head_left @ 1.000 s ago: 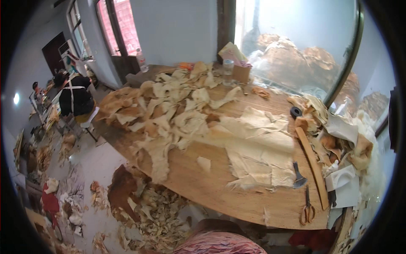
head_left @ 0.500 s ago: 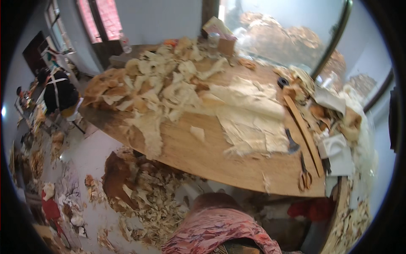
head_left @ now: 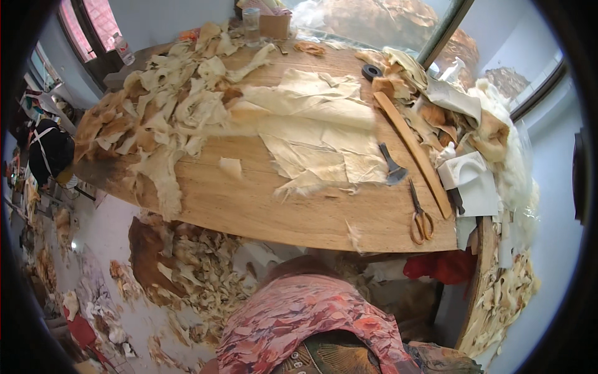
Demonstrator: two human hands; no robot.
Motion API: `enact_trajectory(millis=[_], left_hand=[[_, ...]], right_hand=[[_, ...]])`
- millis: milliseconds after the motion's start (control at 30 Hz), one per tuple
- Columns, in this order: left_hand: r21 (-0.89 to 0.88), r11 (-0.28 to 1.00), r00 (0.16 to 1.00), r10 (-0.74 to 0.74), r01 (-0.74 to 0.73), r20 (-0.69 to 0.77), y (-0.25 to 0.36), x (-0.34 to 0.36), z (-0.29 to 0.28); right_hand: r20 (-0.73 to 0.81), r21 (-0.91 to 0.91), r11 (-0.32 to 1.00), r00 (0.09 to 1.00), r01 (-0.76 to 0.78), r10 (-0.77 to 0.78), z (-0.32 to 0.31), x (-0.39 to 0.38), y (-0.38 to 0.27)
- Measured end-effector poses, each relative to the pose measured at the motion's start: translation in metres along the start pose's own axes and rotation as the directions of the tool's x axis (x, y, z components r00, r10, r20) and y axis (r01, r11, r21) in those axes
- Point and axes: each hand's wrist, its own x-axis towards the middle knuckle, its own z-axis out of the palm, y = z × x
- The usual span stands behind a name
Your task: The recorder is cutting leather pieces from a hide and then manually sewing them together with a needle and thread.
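Note:
Neither of my hands shows in view. At the lower edge are my pink-and-red patterned garment (head_left: 311, 296) and a patterned piece of cloth (head_left: 442, 358) at its right. In front of me, a pale hide (head_left: 317, 134) with ragged, furry edges lies spread on the wooden table (head_left: 249, 209). A small cream scrap (head_left: 230, 167) lies left of it. At its right edge rests a dark-bladed scraper or knife (head_left: 392, 165). Nearer the table's right corner lie scissors (head_left: 422, 221) with orange-brown handles. A long wooden strip (head_left: 411, 153) runs beside them.
Pale and brown hide pieces (head_left: 180, 100) heap up on the table's left. A roll of black tape (head_left: 372, 71) and a white block (head_left: 464, 169) sit at the right. A glass jar (head_left: 251, 26) stands far back. Hide scraps (head_left: 205, 274) cover floor below; a person in black (head_left: 50, 149) is far left.
My view has shifted right and down, so the table and its contents sit further left and higher in the picture. More of my garment shows. Nothing on the table has visibly moved.

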Motion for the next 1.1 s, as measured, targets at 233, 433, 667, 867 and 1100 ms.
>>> enact_trajectory(millis=[233, 433, 667, 867, 1100], left_hand=[[-0.138, 0.99, 0.982, -0.058, 0.033, -0.181, 0.074, 0.007, 0.037], [-0.294, 0.955, 0.926, -0.152, 0.047, -0.345, 0.122, -0.006, 0.092], [0.481, 0.868, 0.991, -0.084, 0.125, -0.106, 0.164, 0.036, 0.071], [0.896, 0.444, 0.988, -0.14, -0.003, 0.072, 0.306, 0.127, 0.042], [0.798, 0.576, 0.676, 0.659, -0.174, -0.329, 0.403, 0.173, 0.053]], right_hand=[[0.046, -0.099, 0.995, 0.999, 0.021, -0.017, -0.078, 0.013, 0.011], [0.161, -0.202, 0.977, 0.986, 0.065, -0.033, -0.153, 0.038, 0.018], [0.245, -0.298, 0.946, 0.968, 0.127, -0.053, -0.213, 0.073, 0.016], [-0.011, -0.844, 0.493, 0.911, 0.213, -0.413, -0.279, 0.171, -0.125], [-0.148, -0.797, 0.501, 0.697, 0.336, -0.702, -0.284, 0.337, -0.215]])
